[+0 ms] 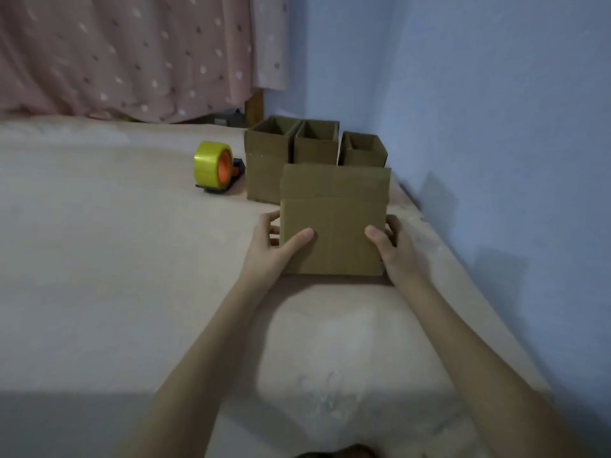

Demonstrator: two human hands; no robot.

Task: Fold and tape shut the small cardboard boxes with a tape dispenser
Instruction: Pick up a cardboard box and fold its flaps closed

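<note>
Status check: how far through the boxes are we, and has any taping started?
Done: nothing visibly taped. Three boxes at the back stand open-topped. In hand: the left hand and right hand grip the sides of the near box, thumbs on its face; its flap looks folded over. Left: the tape dispenser sits untouched, so taping all four remains.
</note>
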